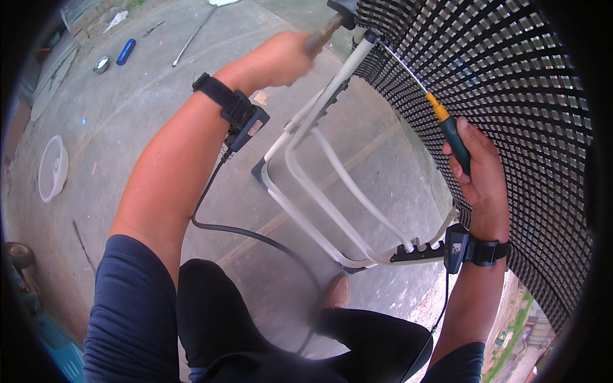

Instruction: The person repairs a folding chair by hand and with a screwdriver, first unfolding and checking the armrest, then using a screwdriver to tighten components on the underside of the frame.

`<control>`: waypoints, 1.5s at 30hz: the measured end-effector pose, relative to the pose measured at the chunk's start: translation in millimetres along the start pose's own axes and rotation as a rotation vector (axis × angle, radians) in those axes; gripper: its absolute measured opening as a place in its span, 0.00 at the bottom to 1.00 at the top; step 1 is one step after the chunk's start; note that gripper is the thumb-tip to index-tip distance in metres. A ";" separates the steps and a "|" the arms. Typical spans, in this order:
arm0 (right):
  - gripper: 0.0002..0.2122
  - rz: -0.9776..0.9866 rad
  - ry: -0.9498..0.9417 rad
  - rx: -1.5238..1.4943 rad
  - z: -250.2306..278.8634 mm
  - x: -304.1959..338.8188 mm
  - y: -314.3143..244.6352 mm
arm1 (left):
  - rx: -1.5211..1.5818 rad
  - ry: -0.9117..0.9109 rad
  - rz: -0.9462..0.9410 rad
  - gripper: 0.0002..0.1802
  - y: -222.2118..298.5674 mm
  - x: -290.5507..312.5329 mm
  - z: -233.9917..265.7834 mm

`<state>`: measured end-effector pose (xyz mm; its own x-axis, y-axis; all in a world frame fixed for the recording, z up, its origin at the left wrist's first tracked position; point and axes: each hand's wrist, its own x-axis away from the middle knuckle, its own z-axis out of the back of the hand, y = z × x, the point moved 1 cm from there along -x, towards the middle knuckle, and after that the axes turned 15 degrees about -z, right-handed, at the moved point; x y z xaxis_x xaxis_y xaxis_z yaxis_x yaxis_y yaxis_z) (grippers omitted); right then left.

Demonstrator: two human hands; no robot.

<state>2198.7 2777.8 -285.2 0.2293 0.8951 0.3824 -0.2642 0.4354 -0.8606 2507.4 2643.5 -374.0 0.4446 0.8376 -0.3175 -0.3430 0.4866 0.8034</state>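
Note:
My left hand (284, 59) is closed around the wooden handle of a hammer (324, 33), whose dark head shows at the top edge, close to a frame corner. In my right hand (476, 156) is a screwdriver (454, 137) with a dark green and yellow handle. Its thin shaft runs up and left, and the tip meets the black end piece at the top of a pale metal tube frame (306, 121). Woven black and grey mesh (511, 108) stretches along that frame on the right, like a folding lounge chair. The left hand is slightly blurred.
A concrete floor (217, 166) lies below. A white plastic basin (53, 169), a blue cylinder (126, 52), a small round tin (101, 64) and a long thin rod (195, 35) are on it at left. A black cable (255, 236) hangs from my left wrist device across my legs.

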 end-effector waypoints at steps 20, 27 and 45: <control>0.19 0.047 0.002 0.042 -8.5 3.1 3.6 | -0.052 0.018 -0.028 0.13 -4.8 -3.5 -0.1; 0.13 0.784 0.514 0.648 -22.9 11.8 6.1 | 0.031 0.014 0.008 0.13 -6.4 -1.1 1.6; 0.14 0.016 -0.064 0.013 -3.7 -4.8 -1.4 | -0.044 -0.021 0.009 0.10 6.4 2.2 4.6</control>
<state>2201.4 2772.5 -287.1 0.1652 0.9059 0.3900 -0.2795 0.4222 -0.8623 2510.0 2647.3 -367.2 0.4585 0.8369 -0.2989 -0.3832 0.4897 0.7832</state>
